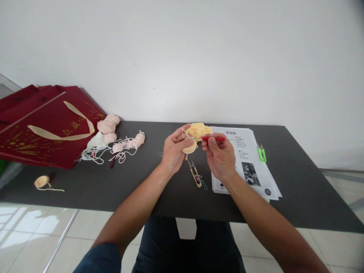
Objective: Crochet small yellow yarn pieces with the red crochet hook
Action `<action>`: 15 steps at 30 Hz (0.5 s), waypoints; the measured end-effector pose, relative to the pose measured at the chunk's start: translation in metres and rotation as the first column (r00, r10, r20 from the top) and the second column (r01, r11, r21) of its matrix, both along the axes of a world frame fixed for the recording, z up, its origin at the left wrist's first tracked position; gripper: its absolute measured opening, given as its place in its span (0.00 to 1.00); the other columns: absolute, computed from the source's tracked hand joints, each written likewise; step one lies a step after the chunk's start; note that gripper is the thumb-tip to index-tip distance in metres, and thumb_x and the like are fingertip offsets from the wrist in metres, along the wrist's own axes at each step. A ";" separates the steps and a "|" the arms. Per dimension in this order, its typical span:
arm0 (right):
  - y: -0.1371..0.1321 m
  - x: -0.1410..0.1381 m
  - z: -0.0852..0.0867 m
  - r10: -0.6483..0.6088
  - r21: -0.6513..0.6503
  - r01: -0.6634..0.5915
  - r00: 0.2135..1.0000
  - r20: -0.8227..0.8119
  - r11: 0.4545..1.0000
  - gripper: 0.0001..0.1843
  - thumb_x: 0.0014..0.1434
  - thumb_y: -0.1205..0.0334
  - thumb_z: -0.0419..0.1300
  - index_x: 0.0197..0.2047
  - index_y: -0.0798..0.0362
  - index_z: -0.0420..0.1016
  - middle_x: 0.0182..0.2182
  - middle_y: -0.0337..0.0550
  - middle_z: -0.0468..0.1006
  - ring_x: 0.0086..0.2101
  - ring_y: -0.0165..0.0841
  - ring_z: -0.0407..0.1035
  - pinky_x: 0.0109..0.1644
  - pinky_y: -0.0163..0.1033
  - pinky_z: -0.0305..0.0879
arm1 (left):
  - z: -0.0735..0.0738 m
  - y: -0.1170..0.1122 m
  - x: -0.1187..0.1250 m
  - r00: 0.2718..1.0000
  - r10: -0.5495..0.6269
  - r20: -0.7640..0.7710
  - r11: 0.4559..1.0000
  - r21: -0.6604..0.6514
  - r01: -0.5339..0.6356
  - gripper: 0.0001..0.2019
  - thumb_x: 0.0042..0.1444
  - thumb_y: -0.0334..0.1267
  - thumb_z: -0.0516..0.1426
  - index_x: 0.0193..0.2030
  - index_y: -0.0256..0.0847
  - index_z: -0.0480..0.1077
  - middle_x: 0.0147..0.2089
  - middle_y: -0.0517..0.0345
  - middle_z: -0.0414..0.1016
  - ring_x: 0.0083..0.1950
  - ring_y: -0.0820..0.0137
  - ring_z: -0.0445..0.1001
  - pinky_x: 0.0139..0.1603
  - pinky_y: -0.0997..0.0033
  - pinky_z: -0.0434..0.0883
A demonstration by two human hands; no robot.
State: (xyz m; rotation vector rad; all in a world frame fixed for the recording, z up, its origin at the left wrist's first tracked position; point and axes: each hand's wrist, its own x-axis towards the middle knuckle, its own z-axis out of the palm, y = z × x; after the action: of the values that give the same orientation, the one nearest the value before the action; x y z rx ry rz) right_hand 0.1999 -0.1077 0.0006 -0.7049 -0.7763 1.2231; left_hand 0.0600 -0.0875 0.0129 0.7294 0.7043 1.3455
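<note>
Between thumb and fingers, my left hand (176,149) pinches a small cream crochet piece (190,147), with yarn looped over its raised index finger. My right hand (219,156) grips a crochet hook by its red handle (214,139); the thin shaft points left toward the crochet piece. Whether the hook tip sits inside a stitch is too small to tell. Behind both hands lies a loose heap of yellow yarn (200,130). Thread snips (195,174) with a teal loop rest on the table just below the hands.
Printed sheets (236,161) lie under my right forearm, with green snips (261,153) at their right edge. Dark red gift bags (42,125) lean at the left. Pink yarn (108,124) and white yarn (95,141) sit beside them. Another cream crochet piece (42,181) is near the front left edge.
</note>
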 end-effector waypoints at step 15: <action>0.001 0.005 0.007 -0.025 0.074 0.022 0.998 0.050 0.997 0.12 0.54 0.55 0.75 0.36 0.44 0.76 0.34 0.35 0.81 0.30 0.28 0.70 0.35 0.37 0.68 | -0.003 0.007 -0.010 0.998 -0.062 -0.024 0.996 0.059 0.063 0.27 0.40 0.28 0.64 0.52 0.39 0.79 0.30 0.61 0.75 0.28 0.75 0.69 0.31 0.71 0.63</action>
State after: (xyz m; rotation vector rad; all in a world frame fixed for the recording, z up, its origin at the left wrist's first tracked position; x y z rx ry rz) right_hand 0.2049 -0.1067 0.0073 -0.6854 -0.8490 1.1533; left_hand 0.0502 -0.0805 0.0103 0.8087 0.6558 1.3076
